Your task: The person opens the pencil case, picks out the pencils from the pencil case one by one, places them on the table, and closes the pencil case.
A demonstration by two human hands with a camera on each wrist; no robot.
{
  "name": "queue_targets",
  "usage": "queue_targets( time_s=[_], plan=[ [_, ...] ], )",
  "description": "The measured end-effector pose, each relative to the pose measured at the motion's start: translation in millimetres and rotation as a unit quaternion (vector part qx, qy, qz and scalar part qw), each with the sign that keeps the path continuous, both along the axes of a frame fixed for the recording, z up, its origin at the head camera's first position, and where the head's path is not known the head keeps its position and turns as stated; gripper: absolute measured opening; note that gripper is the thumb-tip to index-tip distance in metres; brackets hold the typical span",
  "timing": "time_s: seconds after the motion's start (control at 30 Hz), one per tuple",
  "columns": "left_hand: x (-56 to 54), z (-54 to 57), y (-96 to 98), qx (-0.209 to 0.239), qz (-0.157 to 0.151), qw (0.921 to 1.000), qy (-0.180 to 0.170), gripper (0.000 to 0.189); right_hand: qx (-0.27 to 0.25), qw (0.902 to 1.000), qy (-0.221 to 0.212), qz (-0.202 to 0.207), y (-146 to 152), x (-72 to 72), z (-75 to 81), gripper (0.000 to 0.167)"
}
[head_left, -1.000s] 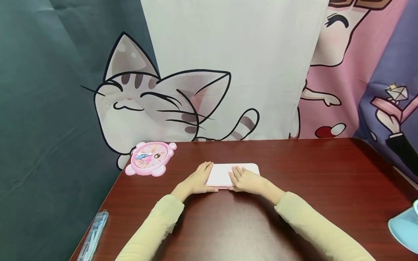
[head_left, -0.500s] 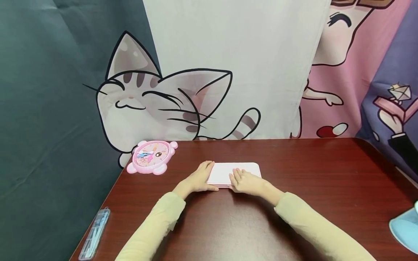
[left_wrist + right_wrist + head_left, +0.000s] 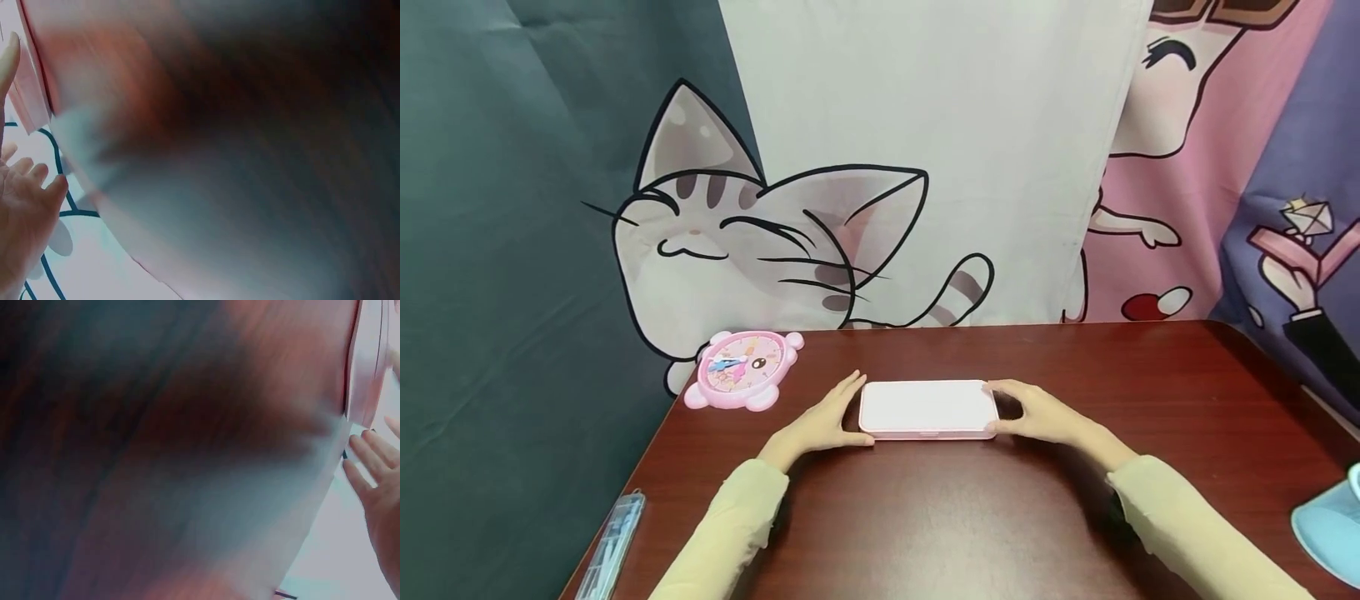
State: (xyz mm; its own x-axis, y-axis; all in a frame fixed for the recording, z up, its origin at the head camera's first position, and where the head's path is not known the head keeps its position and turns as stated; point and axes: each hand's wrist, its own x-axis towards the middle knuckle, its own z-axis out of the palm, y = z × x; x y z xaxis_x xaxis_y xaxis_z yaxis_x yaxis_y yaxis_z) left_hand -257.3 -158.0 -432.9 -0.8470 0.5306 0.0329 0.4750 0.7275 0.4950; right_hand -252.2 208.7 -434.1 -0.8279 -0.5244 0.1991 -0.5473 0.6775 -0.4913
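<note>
A flat pencil case (image 3: 928,407) with a white lid and pink sides lies on the dark red-brown table, its long side facing me. My left hand (image 3: 822,421) is at its left end, fingers stretched beside the far corner and thumb along the front edge. At the right end, my right hand (image 3: 1037,412) has its fingertips at the far corner and its thumb at the near one. Both wrist views show fairly straight fingers, the left hand (image 3: 28,206) and the right hand (image 3: 381,481) each partly cut off by the frame, beside the case's pink side.
A pink toy clock (image 3: 743,371) lies at the table's back left. Near the left edge is a clear, narrow case (image 3: 612,546) with bluish things inside. A light blue object (image 3: 1330,525) stands at the right edge. Cartoon-printed curtains (image 3: 940,108) hang behind the table (image 3: 940,517).
My right hand has moved from the top of the pencil case out to its right end. The case sits slightly further left, and my left hand has shifted left with it.
</note>
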Motion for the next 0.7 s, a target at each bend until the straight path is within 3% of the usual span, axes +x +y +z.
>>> queue_targets(
  time_s=[0.17,0.27,0.37,0.47,0.6,0.67,0.7],
  plan=[
    [0.1,-2.3,0.7,0.015,-0.011,0.9996,-0.023,0.097,0.016,0.9998,0.012,-0.001,-7.8,-0.1,0.2,0.082],
    [-0.7,-4.0,4.8,0.017,-0.011,0.9995,-0.023,0.097,0.071,0.9949,0.069,0.017,-25.2,0.2,0.2,0.085],
    [-1.3,-4.5,7.9,0.019,-0.002,0.9997,-0.018,0.097,0.118,0.9801,0.153,0.046,-49.3,1.0,1.2,0.076],
    [-2.5,-3.9,10.3,0.024,0.000,0.9996,-0.012,0.096,0.157,0.9495,0.260,0.078,-72.7,-0.1,0.7,0.059],
    [-4.0,-1.6,13.4,0.025,-0.004,0.9996,-0.011,0.095,0.195,0.8787,0.421,0.112,-91.3,-4.2,-0.1,0.042],
    [-4.5,-0.8,14.3,0.020,-0.004,0.9997,-0.015,0.095,0.206,0.8469,0.475,0.123,-95.3,-6.2,-0.5,0.039],
    [-4.5,-0.3,14.5,0.021,-0.003,0.9996,-0.018,0.095,0.208,0.8363,0.491,0.128,-96.7,-7.1,-0.6,0.038]
  ],
)
